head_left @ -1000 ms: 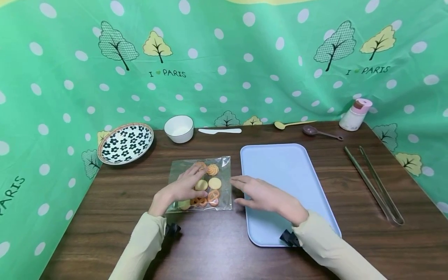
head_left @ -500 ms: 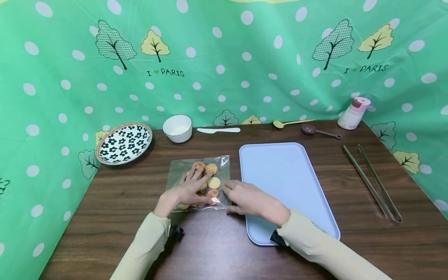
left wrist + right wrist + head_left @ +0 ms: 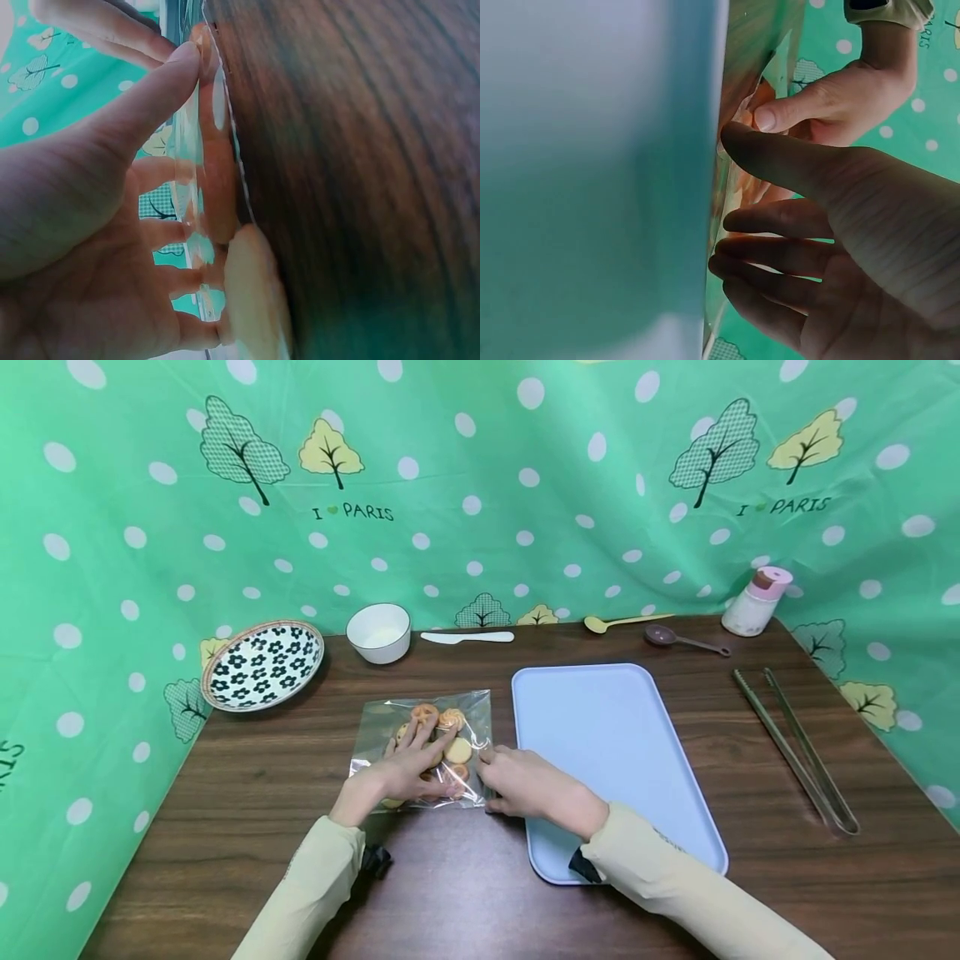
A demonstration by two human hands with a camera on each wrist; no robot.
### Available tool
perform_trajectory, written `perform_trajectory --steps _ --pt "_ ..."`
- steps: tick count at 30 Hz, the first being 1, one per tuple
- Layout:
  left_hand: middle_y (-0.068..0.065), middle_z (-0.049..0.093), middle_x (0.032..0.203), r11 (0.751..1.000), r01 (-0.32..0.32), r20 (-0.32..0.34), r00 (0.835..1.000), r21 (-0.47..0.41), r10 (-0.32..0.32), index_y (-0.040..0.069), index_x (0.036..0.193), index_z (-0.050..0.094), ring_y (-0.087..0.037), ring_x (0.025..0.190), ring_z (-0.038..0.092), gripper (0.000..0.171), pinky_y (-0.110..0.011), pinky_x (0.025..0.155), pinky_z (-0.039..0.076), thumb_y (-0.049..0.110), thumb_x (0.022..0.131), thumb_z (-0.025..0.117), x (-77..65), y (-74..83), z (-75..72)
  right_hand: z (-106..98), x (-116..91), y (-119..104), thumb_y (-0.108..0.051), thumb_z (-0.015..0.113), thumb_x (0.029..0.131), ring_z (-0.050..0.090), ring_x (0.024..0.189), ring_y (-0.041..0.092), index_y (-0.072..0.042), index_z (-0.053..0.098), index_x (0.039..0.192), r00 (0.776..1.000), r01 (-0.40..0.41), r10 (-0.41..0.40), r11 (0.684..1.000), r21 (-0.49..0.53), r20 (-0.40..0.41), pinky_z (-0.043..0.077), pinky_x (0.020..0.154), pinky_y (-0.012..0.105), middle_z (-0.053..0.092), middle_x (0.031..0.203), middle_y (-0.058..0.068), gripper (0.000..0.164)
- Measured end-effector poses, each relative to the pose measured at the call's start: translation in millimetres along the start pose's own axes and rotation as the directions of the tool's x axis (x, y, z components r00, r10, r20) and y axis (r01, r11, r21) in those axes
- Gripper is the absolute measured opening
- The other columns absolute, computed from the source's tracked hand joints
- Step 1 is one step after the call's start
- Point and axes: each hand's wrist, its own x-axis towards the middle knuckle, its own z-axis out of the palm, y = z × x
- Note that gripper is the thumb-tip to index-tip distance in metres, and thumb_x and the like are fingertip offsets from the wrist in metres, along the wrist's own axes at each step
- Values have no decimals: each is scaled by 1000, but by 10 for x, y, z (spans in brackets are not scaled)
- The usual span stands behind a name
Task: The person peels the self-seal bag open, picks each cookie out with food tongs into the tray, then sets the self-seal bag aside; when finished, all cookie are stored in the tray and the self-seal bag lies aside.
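A clear plastic bag (image 3: pixel 477 706) of assorted cookies (image 3: pixel 458 750) lies flat on the brown table, left of a pale blue tray (image 3: pixel 592 702). My left hand (image 3: pixel 397 774) rests on the bag with its fingers spread over the cookies, covering some of them. In the left wrist view its thumb (image 3: pixel 150 105) and fingertips touch the plastic. My right hand (image 3: pixel 536 787) is at the bag's right edge, its wrist above the tray. In the right wrist view its fingers bend slightly and stand apart from the thumb (image 3: pixel 780 154) at that edge.
Along the back stand a flower-patterned plate (image 3: pixel 262 667), a white bowl (image 3: pixel 378 635), a white knife (image 3: pixel 468 637), a yellow spoon (image 3: pixel 622 624), a purple measuring spoon (image 3: pixel 663 636) and a pink-capped bottle (image 3: pixel 756 603). Metal tongs (image 3: pixel 798 752) lie at right. A green curtain (image 3: pixel 450 460) hangs behind.
My right hand has moved left and down from over the tray's edge to the bag's right edge. My left hand has settled on the bag, and the plastic has shifted and wrinkled slightly.
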Motion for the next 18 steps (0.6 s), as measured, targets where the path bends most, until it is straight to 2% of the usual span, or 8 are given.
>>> perform_trajectory --steps 2,5,11,18 --pt "-18 -5 155 1000 -7 -3 1000 0 7 18 152 15 -40 139 -8 87 -67 103 7 46 86 64 -1 0 1 14 -9 4 -26 76 77 58 87 23 -4 64 94 1000 8 -8 1000 1 -11 51 69 37 60 95 8 30" --pt "-18 -5 155 1000 -9 -1 1000 6 9 18 152 15 -40 139 -9 87 -68 103 7 46 86 64 2 -4 1 30 -18 5 -25 75 79 58 85 22 -5 64 95 1000 14 -14 1000 2 -23 51 67 37 60 92 6 27" --pt "-18 -6 155 1000 -12 4 1000 3 12 17 152 15 -39 139 -11 86 -68 103 6 43 87 64 -3 -2 1 45 -11 -9 -23 74 80 59 91 23 -4 60 111 1000 17 -17 1000 4 -19 52 70 38 61 99 7 39" --pt "-17 -5 155 1000 -5 0 1000 -14 5 17 152 16 -39 139 -10 86 -66 104 5 40 86 66 -4 5 5 77 -7 -46 -19 67 85 57 94 23 -6 64 105 995 78 -83 992 -99 -48 49 74 37 57 102 5 24"
